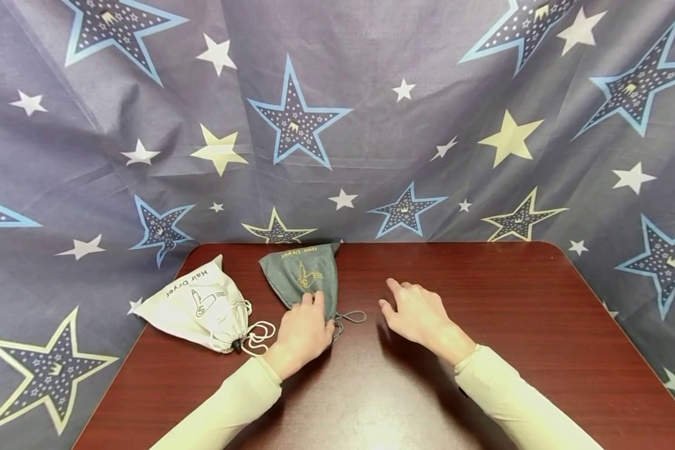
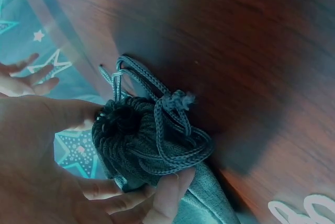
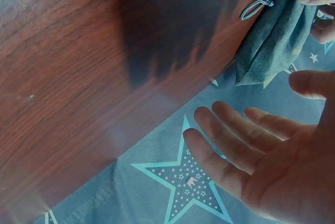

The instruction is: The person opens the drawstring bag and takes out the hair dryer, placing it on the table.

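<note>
A dark grey drawstring bag (image 1: 292, 269), printed "Hair Dryer" with a yellow dryer picture, lies near the table's back edge. My left hand (image 1: 302, 330) grips it by the gathered neck end. Seen from the left wrist, the thumb is on one side of the bunched mouth and the fingers are on the other. A knotted grey cord (image 2: 183, 153) loops over the neck. My right hand (image 1: 419, 312) is held over the table to the right of the bag, fingers spread and relaxed, palm bare in the right wrist view. What the bag contains is hidden.
To the left lies a white drawstring bag (image 1: 202, 306) with the same print in black, its pale cords (image 1: 259, 337) trailing toward my left wrist. Both bags are on a reddish-brown wooden table (image 1: 512, 312). Behind the table hangs a grey star-patterned cloth (image 1: 371, 150).
</note>
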A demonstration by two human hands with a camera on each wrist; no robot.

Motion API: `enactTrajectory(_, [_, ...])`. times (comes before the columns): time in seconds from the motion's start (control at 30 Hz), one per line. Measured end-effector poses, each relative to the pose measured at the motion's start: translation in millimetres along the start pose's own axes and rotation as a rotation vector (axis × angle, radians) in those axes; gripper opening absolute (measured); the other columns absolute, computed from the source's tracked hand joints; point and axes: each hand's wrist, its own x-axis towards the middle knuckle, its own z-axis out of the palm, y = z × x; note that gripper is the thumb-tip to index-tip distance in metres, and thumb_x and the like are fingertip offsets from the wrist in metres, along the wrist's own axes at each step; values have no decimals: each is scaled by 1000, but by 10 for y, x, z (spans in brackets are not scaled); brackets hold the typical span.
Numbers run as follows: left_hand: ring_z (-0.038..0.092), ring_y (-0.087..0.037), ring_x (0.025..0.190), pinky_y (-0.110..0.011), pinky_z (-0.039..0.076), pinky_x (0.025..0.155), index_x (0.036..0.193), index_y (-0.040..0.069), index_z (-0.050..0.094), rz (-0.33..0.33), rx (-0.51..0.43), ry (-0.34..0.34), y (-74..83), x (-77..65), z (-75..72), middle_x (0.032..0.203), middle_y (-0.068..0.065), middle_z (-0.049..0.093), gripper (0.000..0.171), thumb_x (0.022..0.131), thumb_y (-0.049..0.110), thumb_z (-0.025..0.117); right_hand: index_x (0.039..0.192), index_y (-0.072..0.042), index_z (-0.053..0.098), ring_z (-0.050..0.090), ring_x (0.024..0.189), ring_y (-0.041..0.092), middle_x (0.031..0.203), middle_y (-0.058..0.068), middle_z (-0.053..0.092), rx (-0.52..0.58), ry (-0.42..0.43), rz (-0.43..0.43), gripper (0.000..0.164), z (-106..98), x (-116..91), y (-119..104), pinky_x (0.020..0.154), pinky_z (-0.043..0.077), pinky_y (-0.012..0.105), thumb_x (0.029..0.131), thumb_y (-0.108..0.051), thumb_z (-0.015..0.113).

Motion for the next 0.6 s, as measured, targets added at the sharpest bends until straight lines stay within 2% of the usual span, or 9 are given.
enactTrajectory(0.4, [69,-42,87,-52,58,71,129,-3,54,7,-4,-18,114,-8,25,115,-21,62,53,94,31,75,143,-4,61,69,113,40,128,19,69,22,-7,5,55,46,-40,-37,83,56,60,102,-40,61])
enactTrajectory(0.6, [69,-42,85,-52,58,69,124,-2,56,17,-17,-3,180,-9,27,111,-20,62,49,93,31,76,141,-3,62,70,109,39,123,18,71,26,9,-13,53,99,-63,-66,81,57,59,101,-38,63])
